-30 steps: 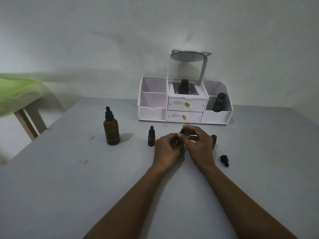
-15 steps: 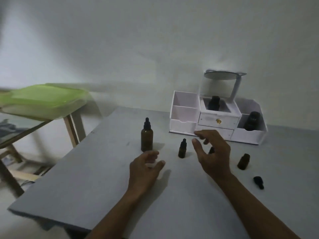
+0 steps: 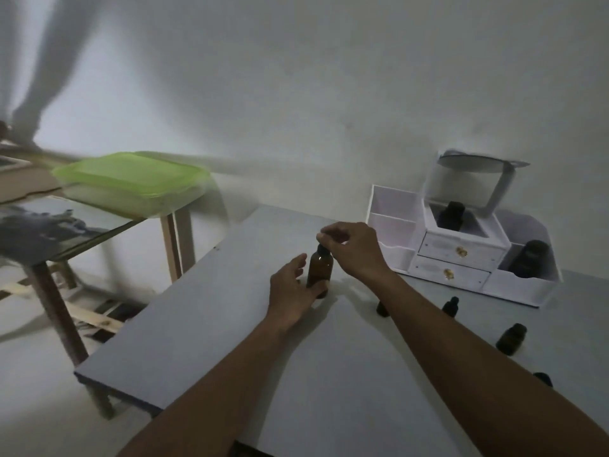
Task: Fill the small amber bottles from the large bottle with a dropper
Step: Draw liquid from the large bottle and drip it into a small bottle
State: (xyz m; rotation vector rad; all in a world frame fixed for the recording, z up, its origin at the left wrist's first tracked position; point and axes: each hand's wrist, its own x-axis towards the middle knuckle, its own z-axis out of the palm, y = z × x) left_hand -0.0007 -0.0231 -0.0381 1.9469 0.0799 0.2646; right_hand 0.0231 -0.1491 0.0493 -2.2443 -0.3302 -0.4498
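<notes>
The large amber bottle [image 3: 319, 269] stands upright on the grey table [image 3: 230, 324], toward its far left part. My left hand [image 3: 290, 290] holds the bottle's lower body, thumb on the left and fingers across the front. My right hand [image 3: 354, 249] reaches over from the right and pinches the black dropper cap [image 3: 322, 248] on top. To the right stand three small amber bottles: one [image 3: 382, 309] partly hidden behind my right forearm, one capped [image 3: 450, 306], one uncapped [image 3: 510, 338]. A loose black dropper cap [image 3: 543, 379] lies beside my right arm.
A white desk organizer [image 3: 392, 232] with two drawers, a tilted mirror and dark bottles in its compartments stands at the back right against the wall. A green lidded container [image 3: 131, 183] sits on a wooden side table to the left. The table's left edge is close to the large bottle.
My view has swung left. Both hands left the small bottles and moved left to the large bottle; the left now holds its body and the right pinches its dropper cap.
</notes>
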